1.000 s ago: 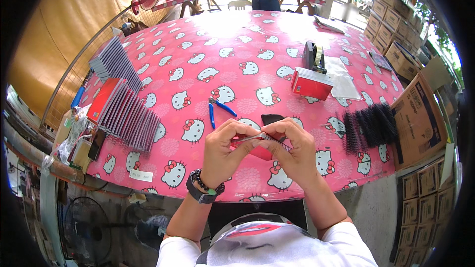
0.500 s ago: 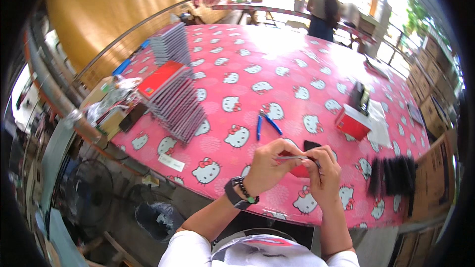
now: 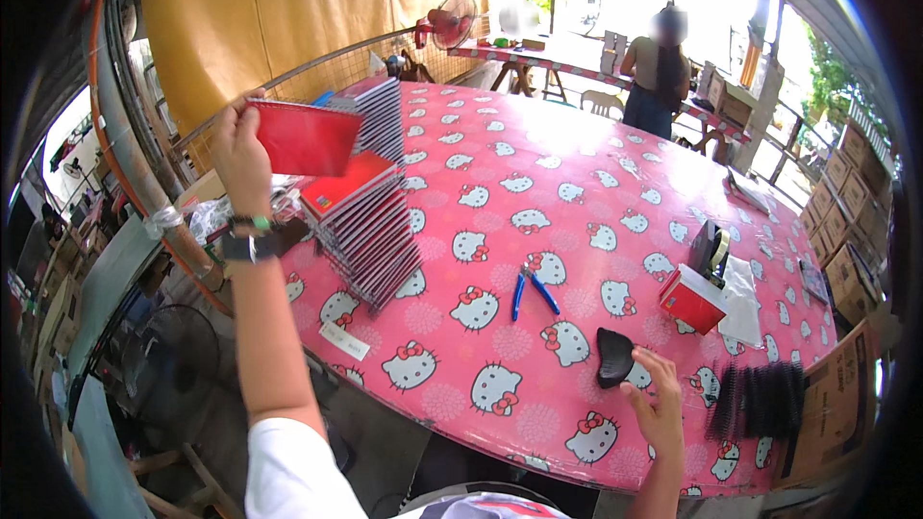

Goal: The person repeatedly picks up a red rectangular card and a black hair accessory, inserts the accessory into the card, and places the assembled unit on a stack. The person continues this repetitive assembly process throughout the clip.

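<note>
My left hand (image 3: 240, 159) grips a red spiral notebook (image 3: 306, 141) by its bound edge. The notebook is raised at the left, over a tall stack of spiral notebooks (image 3: 370, 240) with a red cover on top. A second notebook stack (image 3: 383, 125) rises behind it. My right hand (image 3: 660, 408) holds nothing, its fingers apart and pointing toward a small black curved piece (image 3: 612, 358) on the table. Whether the fingertips touch that piece, I cannot tell. Blue-handled cutting pliers (image 3: 535, 293) lie with handles spread in the middle of the pink patterned table (image 3: 437, 327).
On the right are a red block with a white top (image 3: 692, 298), a black tape dispenser (image 3: 713, 250), black spiral coils (image 3: 764, 399) and a carton (image 3: 832, 408). A white paper strip (image 3: 344, 339) lies near the front left edge. A person (image 3: 659, 77) stands by a far table.
My hands have parted. The left has swung up and left with the red notebook; the right has dropped slightly and opened beside the black piece. The view has shifted a little.
</note>
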{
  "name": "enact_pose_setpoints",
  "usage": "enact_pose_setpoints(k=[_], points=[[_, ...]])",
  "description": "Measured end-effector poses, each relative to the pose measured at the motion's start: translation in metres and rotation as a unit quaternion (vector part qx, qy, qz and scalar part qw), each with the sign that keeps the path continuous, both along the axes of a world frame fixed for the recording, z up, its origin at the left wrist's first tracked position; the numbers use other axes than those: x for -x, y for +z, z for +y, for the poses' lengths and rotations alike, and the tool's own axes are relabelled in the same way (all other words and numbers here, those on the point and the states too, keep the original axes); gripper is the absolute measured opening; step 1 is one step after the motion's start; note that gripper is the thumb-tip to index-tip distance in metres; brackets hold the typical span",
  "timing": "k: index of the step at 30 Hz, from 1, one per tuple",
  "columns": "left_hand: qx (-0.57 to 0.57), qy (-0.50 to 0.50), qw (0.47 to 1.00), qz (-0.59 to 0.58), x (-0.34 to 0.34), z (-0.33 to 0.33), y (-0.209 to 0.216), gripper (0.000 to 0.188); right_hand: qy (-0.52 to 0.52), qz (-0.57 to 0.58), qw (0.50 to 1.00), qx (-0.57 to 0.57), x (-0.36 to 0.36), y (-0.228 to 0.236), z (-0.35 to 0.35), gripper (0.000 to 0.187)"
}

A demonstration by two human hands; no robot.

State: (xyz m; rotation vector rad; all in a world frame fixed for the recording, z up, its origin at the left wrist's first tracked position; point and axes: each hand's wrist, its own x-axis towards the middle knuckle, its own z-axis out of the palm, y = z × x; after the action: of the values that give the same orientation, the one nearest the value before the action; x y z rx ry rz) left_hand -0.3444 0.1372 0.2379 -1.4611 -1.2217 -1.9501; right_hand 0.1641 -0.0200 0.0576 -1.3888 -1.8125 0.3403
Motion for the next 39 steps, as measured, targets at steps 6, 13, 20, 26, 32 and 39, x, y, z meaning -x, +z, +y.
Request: enact_pose_setpoints(k=[6, 13, 20, 26, 32, 39], points=[[0.422, 0.110, 0.855, 0.281, -0.026, 0.082, 0.031, 0.028, -0.042, 0.014, 0.998, 0.040, -0.022, -0.029, -0.021, 0.032], [0.425, -0.034, 0.791, 0.439, -0.031, 0.155, -0.074, 0.066, 0.004, 0.018, 0.999, 0.030, -0.016, -0.042, -0.021, 0.025], [0.699, 0.007, 0.590, 0.404, -0.019, 0.088, -0.043, 0.134, -0.010, -0.014, 1.000, -0.003, -0.054, -0.058, -0.004, 0.018], [0.675, -0.057, 0.643, 0.358, 0.007, 0.094, -0.048, 0.141, -0.146, -0.105, 0.970, -0.162, -0.128, -0.052, 0.101, 0.018], [0.352, 0.083, 0.827, 0.430, -0.053, 0.048, -0.047, 0.112, -0.252, -0.285, 0.910, -0.165, -0.183, -0.052, 0.152, 0.010], [0.210, -0.228, 0.918, 0.248, -0.189, -0.065, -0.123, 0.082, -0.177, -0.137, 0.963, -0.153, -0.111, 0.000, 0.105, 0.011]])
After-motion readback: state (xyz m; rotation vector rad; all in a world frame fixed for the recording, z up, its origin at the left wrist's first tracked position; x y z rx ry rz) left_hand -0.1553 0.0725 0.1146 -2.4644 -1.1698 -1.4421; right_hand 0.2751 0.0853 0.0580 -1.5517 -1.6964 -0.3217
